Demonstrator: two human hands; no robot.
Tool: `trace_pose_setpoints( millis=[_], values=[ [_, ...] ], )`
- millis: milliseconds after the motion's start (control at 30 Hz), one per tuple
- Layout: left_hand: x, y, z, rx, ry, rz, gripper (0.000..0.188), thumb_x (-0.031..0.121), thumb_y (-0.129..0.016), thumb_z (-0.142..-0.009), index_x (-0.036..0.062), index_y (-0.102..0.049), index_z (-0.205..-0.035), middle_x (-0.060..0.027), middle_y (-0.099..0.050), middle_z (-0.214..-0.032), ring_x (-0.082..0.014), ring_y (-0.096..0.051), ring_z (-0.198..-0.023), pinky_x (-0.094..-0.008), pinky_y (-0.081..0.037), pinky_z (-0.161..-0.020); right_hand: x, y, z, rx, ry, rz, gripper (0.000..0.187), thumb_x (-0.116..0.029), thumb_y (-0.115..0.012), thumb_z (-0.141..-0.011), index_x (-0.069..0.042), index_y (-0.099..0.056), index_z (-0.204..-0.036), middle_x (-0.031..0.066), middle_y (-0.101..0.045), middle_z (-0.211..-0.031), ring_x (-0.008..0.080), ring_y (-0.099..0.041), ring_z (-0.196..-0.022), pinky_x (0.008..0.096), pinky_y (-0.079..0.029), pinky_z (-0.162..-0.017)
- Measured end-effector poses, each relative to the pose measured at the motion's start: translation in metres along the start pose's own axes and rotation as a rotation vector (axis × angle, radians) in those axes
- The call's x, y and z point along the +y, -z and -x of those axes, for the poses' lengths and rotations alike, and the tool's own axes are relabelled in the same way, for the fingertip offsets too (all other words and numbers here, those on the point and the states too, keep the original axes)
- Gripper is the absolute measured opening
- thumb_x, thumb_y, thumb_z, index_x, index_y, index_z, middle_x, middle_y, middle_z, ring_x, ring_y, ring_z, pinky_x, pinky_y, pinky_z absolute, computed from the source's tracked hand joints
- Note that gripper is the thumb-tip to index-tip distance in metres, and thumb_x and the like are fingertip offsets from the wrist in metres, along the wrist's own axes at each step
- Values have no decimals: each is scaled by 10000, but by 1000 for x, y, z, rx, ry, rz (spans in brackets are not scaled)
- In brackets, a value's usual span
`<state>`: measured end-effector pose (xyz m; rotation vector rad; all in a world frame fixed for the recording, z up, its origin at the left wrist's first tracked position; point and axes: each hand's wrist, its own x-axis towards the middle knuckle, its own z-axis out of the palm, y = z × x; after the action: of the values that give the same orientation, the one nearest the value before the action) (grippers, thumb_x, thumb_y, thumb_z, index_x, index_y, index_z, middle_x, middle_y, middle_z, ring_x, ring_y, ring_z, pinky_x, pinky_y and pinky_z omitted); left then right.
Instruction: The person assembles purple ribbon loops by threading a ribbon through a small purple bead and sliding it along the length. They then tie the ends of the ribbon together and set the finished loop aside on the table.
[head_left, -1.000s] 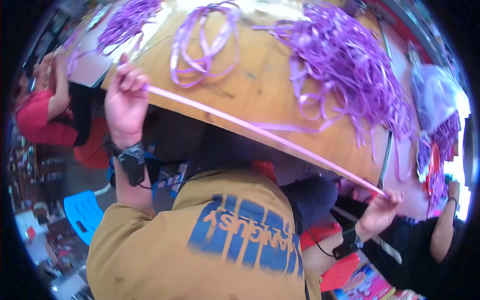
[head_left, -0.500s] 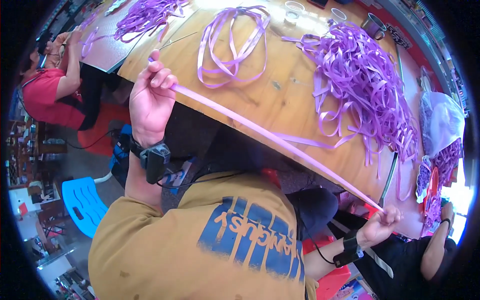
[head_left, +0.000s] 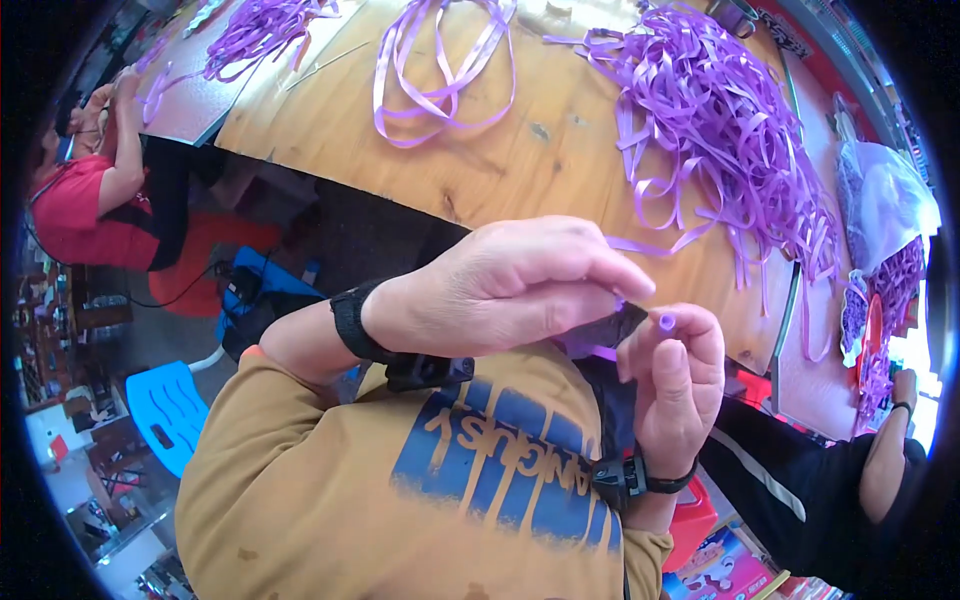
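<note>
My left hand [head_left: 510, 285] and my right hand [head_left: 682, 390] are close together in front of my chest, just off the table's near edge. A narrow purple ribbon [head_left: 603, 352] runs between them, mostly hidden by the fingers. One curled bit of it [head_left: 667, 323] sticks out between the right thumb and forefinger, which pinch it. At the left fingertips, closed together, a small bit of purple shows. On the wooden table [head_left: 560, 180] lie a loosely looped purple ribbon [head_left: 379, 110] and, farther right, a large tangled heap of purple ribbon [head_left: 710, 120].
Another heap of purple ribbon [head_left: 255, 40] and a thin stick [head_left: 325, 65] lie at the far left. A person in red [head_left: 90, 205] sits at the left; one in dark clothing [head_left: 790, 480] is at the right. A blue chair [head_left: 165, 415] stands at lower left.
My hands held the ribbon stretched taut across the table's edge. Now the left hand has come right and down, the right hand left and up, and they meet with the ribbon slack.
</note>
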<state>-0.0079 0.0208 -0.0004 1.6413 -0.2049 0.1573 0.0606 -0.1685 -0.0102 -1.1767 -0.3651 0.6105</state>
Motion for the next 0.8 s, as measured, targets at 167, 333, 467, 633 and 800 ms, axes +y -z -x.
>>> trace_pose_setpoints(
  millis=[167, 333, 467, 633, 800],
  values=[
    [-6, -13, 4, 76, 149, 417, 101, -14, -587, -852, -4, -583, -952, -35, -562, -924, -91, -555, -869, -208, -444, -760, 6, 5, 1, -75, 39, 122, 106, -81, -540, -891, 2, -503, -945, 37, -475, -745, 103, -433, -631, 227, -365, -602],
    [-13, -16, 3, 36, 128, 404, 123, -20, -601, -840, -13, -589, -962, -52, -576, -939, -104, -565, -870, -224, -454, -761, 7, 8, 0, -148, 97, 191, 81, -68, -565, -872, 5, -538, -893, 39, -493, -756, 102, -449, -658, 215, -357, -622],
    [-16, -17, 2, 6, 125, 386, 106, -17, -605, -838, -15, -601, -944, -53, -588, -910, -108, -565, -853, -229, -451, -749, 8, 9, 1, -153, 41, 93, 128, -18, -638, -813, 8, -604, -933, 35, -544, -831, 99, -472, -736, 200, -364, -658],
    [-17, -17, 2, -14, 154, 397, 82, -7, -610, -838, -15, -609, -920, -53, -595, -881, -102, -561, -837, -231, -447, -733, 10, 14, -1, -164, 91, 178, 112, -24, -664, -792, 3, -622, -892, 18, -547, -760, 89, -457, -678, 209, -338, -578],
    [-19, -12, -3, -51, -100, -50, 136, -24, -661, -778, 0, -613, -903, -86, -616, -818, -179, -609, -741, -263, -477, -643, 6, 17, -2, -182, 154, 329, 105, -29, -680, -782, 6, -625, -864, 8, -529, -688, 79, -417, -580, 209, -300, -502]
  ],
)
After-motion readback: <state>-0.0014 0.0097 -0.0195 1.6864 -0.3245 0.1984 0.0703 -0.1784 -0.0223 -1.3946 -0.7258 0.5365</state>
